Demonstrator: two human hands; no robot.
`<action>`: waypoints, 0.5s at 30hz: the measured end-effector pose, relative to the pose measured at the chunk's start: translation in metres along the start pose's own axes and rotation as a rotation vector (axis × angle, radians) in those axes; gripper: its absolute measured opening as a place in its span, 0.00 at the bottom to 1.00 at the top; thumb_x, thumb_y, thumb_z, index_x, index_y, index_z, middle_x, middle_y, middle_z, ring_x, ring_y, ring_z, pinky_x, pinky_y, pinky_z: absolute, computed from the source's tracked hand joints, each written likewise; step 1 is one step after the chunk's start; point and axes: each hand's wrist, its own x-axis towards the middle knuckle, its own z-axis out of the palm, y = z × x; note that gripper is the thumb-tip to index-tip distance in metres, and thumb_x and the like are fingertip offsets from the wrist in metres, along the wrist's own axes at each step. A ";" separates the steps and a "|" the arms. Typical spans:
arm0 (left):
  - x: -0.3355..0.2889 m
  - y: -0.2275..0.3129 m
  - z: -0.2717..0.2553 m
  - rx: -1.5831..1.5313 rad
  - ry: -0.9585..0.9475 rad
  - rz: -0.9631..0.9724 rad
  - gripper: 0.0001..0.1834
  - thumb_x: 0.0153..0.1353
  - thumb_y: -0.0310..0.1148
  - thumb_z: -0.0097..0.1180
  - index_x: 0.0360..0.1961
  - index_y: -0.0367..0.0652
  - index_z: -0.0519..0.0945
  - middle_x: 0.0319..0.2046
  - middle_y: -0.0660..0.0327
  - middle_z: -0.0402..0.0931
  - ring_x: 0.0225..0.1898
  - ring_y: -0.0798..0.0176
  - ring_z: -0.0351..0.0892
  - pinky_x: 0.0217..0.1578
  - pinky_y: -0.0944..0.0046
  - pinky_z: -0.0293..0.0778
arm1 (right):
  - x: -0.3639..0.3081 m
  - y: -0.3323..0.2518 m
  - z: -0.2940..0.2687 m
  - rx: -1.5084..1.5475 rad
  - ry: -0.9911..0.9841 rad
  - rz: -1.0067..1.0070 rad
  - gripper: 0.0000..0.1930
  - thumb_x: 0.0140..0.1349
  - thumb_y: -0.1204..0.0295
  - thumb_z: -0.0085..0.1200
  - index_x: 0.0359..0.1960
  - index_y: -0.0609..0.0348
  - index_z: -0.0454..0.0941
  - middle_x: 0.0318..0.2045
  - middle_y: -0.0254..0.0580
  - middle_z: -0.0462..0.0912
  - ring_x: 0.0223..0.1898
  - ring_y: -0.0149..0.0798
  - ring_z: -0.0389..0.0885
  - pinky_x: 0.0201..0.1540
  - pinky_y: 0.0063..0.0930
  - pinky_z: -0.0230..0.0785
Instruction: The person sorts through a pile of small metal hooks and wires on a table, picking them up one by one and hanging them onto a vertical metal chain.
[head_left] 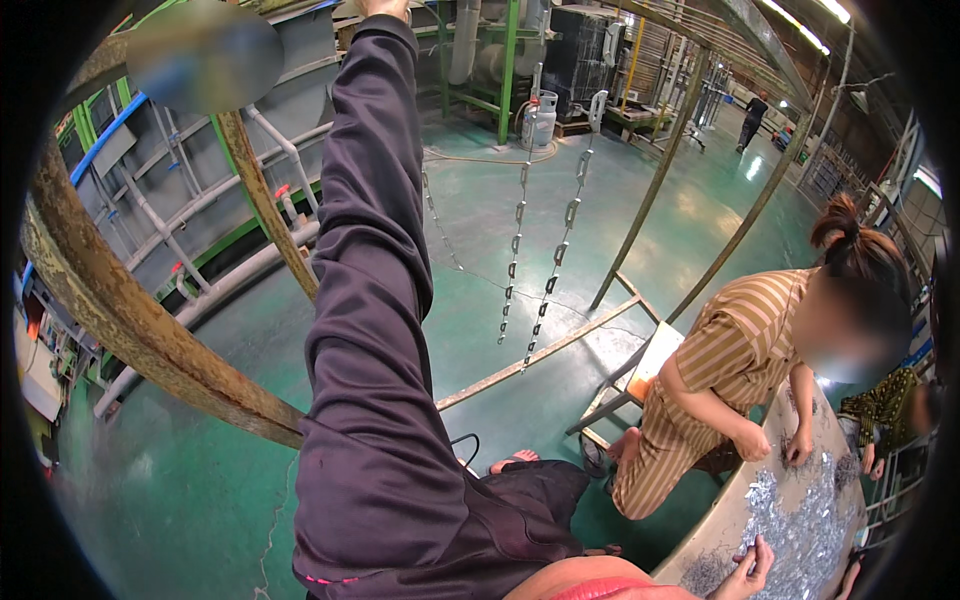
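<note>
My left arm, in a dark sleeve, stretches up through the middle of the head view. Only the base of my left hand (385,8) shows at the top edge; its fingers are cut off. To the right of that arm hang strands of linked metal clips (570,212), apart from the sleeve. At the lower right, my right hand (752,572) is over a table (712,533), its fingers curled together. What they hold, if anything, is too small to make out. Many small shiny metal pieces (800,515) lie heaped beside it on the tabletop.
A co-worker in striped clothes (735,340) sits across the table with both hands at the pieces. Another person in patterned clothes sits farther right. Rusty frame bars (130,300) curve past on the left. Beyond are grey pipes, a gas cylinder (539,122) and a walking person.
</note>
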 end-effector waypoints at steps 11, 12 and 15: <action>0.069 -0.057 -0.083 0.152 -0.012 0.173 0.16 0.52 0.45 0.55 0.31 0.43 0.84 0.23 0.54 0.80 0.21 0.57 0.77 0.26 0.59 0.72 | -0.023 -0.073 -0.069 0.145 -0.667 -0.618 0.10 0.60 0.83 0.46 0.39 0.65 0.78 0.37 0.38 0.74 0.34 0.28 0.72 0.28 0.17 0.64; 0.115 -0.070 -0.112 0.261 0.072 0.318 0.17 0.52 0.46 0.56 0.30 0.43 0.84 0.23 0.57 0.80 0.22 0.61 0.77 0.26 0.59 0.72 | -0.028 -0.077 -0.064 0.194 -0.681 -0.601 0.10 0.60 0.84 0.46 0.39 0.64 0.79 0.37 0.37 0.75 0.34 0.28 0.72 0.27 0.17 0.64; 0.091 -0.066 -0.087 -0.026 0.062 0.137 0.09 0.55 0.29 0.54 0.37 0.41 0.82 0.26 0.60 0.81 0.26 0.69 0.78 0.26 0.72 0.71 | -0.025 -0.071 -0.076 0.192 -0.617 -0.527 0.10 0.59 0.84 0.46 0.37 0.64 0.79 0.37 0.37 0.75 0.34 0.27 0.72 0.28 0.16 0.64</action>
